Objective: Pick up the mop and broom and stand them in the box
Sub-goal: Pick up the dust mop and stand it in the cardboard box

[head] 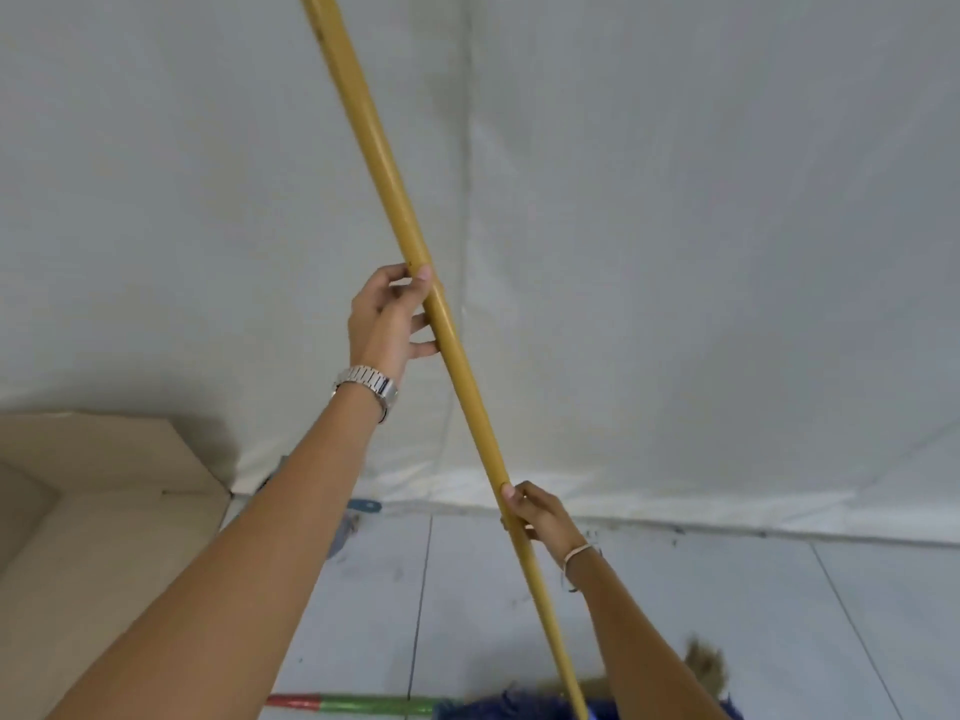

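Note:
A long yellow wooden pole [374,163] runs from the top middle down to the bottom edge, tilted, with a dark blue mop head [519,706] at its lower end. My left hand [387,319] grips the pole at mid height, a metal watch on its wrist. My right hand [535,514] holds the same pole lower down. On the floor at the bottom lies a second tool with a red and green handle [358,703] and straw-coloured bristles [704,662] at the right; most of it is hidden behind my arm. The open cardboard box [119,459] stands at the left.
A white cloth backdrop [675,226] hangs behind and folds onto the pale tiled floor [727,615]. A small blue and grey object [363,506] lies at the foot of the backdrop beside the box.

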